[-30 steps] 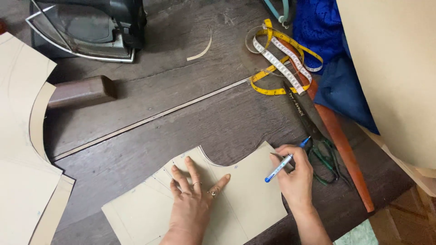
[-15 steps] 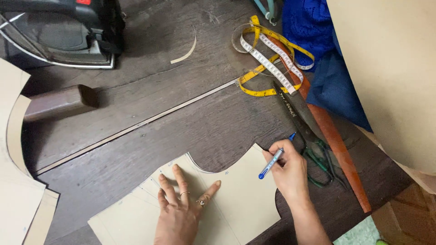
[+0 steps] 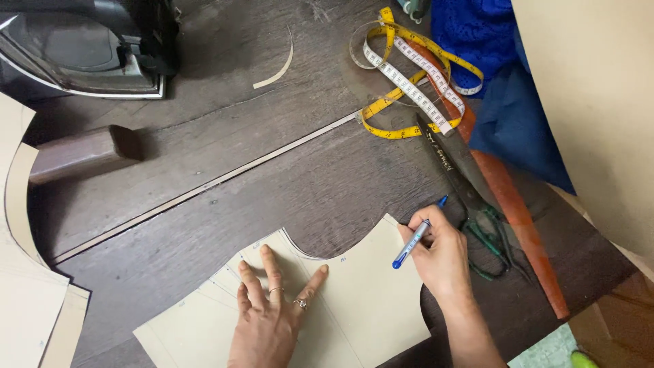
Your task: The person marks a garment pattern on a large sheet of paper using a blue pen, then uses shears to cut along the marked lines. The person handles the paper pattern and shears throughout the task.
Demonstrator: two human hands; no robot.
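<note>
— Hands first: left hand [image 3: 269, 320] spread flat, palm down, pinning the card [image 3: 368, 300] to the table [image 3: 272, 157] at the near edge. Gripping nothing; rings on two fingers.

— And the right hand [image 3: 439, 262]?

— Closed round a blue pen [image 3: 411, 244], pinched between thumb and fingers, tip aimed down and left over the card's right part, just beside the scooped cut-out. Touching the card or hovering: cannot tell.

— Any change from a second ago?

— Hardly any. Same flat press, same pinch, pen tip at much the same spot by the curve. Shifted a little in view only, along with everything else on the table.

— Meaning for the work?

— Card probably staying put under the palm; marking, as a judgement, paused or barely moving.

— Farther out?

— Just right of the pen hand, green-handled scissors [image 3: 470, 204], blades pointing far and left, lying against a long orange strip [image 3: 518, 218]. At the near left edge, pale card pieces [image 3: 20, 272]; beyond them a brown block [image 3: 82, 153]. Farther, a yellow tape [image 3: 409, 85] in loose loops near the scissor tips, with blue cloth [image 3: 497, 75] to its right and a big tan sheet [image 3: 599, 102] at the right edge. Farthest, a thin curved sliver [image 3: 279, 68] and, far left, an iron [image 3: 82, 48].
</note>
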